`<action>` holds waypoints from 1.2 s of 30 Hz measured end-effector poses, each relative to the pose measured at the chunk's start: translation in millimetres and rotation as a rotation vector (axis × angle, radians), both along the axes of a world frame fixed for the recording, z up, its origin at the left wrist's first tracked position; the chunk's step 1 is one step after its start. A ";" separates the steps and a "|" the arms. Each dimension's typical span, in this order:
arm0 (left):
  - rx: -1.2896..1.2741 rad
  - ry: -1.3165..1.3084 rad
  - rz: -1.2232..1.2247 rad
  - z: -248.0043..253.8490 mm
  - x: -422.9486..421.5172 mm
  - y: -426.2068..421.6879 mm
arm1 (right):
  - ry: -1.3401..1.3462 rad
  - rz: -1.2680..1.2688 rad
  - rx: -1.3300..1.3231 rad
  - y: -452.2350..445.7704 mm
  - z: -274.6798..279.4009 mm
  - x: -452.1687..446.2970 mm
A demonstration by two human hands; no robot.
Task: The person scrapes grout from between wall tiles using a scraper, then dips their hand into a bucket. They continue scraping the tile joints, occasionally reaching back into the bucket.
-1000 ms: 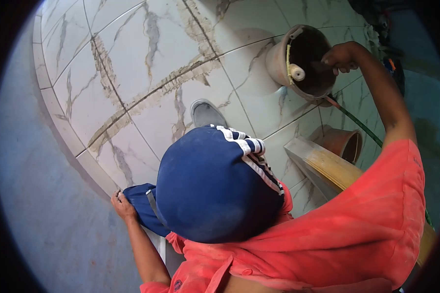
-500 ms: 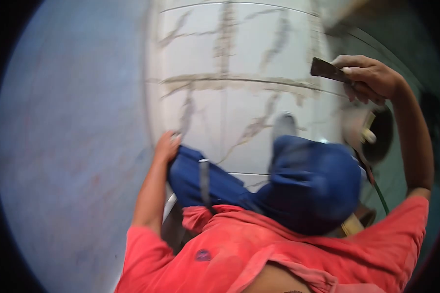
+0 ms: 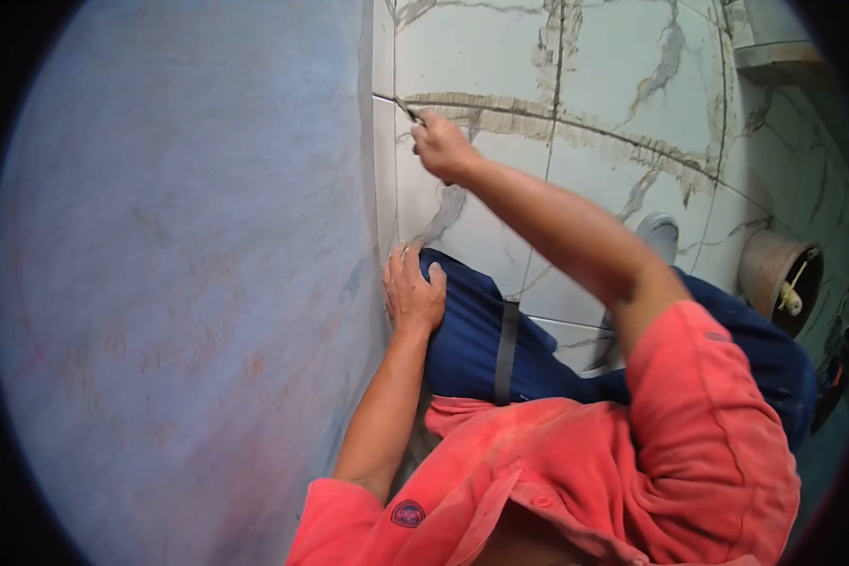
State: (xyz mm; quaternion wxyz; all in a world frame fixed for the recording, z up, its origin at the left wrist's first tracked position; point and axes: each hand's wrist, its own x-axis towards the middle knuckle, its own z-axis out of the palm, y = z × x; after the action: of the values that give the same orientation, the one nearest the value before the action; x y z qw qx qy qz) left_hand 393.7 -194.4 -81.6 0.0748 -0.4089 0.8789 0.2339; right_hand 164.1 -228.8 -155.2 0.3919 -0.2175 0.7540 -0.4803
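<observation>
My right hand is closed around a putty knife, mostly seen edge-on. Its blade meets the joint between white, grey-veined tiles, close to the blue wall. Smeared grout runs along this joint on both sides of a dark line. My left hand lies with fingers spread beside my bent knee, by the foot of the wall; whether its palm presses on tile or wall I cannot tell. It holds nothing that I can see.
A blue painted wall fills the left side. To the right, a brown bucket lies tilted, with a pale-handled tool at its mouth. My shoe rests on the tiles. A ledge juts in at upper right.
My right hand has swung from the far right across to the wall side, bringing the putty knife down onto the tile joint. My left hand stays near the knee, its fingers now spread.
</observation>
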 end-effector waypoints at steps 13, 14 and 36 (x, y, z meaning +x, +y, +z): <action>0.147 0.179 0.066 -6.8 6.8 -23.5 | -0.071 -0.472 -0.032 -65.2 -17.2 64.3; 0.141 0.178 0.063 -7.2 6.5 -23.7 | -0.069 -0.466 -0.032 -65.5 -18.8 63.1; 0.199 0.138 0.028 -12.8 6.6 -23.6 | -0.103 -0.149 -0.161 -17.0 -32.4 35.2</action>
State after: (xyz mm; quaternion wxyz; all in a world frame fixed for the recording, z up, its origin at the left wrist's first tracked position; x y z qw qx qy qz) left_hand 400.4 -218.0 -94.4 0.0513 -0.3949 0.8484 0.3487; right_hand 199.3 -245.8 -187.5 0.3746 -0.1667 0.7058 -0.5777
